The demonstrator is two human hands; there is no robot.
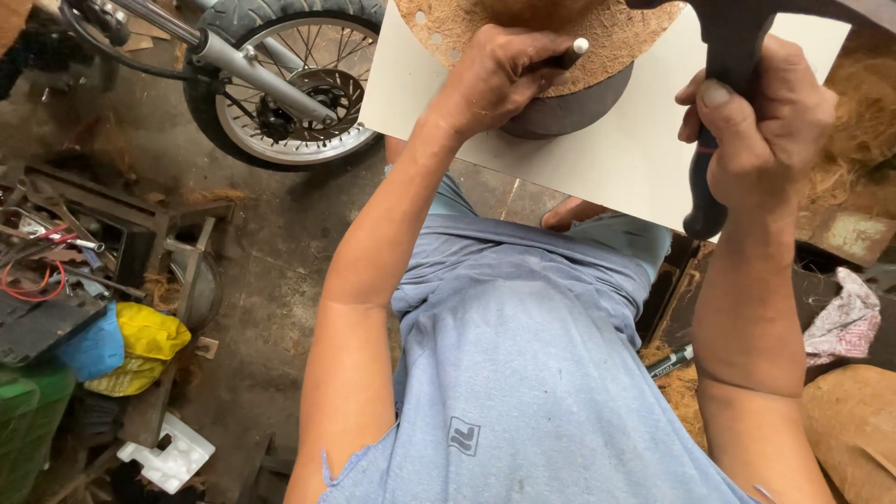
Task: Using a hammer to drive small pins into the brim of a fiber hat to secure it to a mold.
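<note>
My left hand [499, 79] grips a thin metal punch [571, 51], its white tip showing above my fingers, held against a round brown coir disc [616, 37] with small holes in it. The disc lies on a dark round block [574, 112], which stands on a white board [616, 159] over my lap. My right hand [765, 126] is closed around the black handle of a hammer [723, 103], raised to the right of the disc; the head is cut off at the top edge.
A motorcycle front wheel [289, 84] stands at upper left. Tools, red wires and a metal frame [65, 252] clutter the left side, with a yellow bag [145, 341]. Coir fibre [859, 140], a crumpled cloth [845, 317] and a pen [670, 362] lie to the right.
</note>
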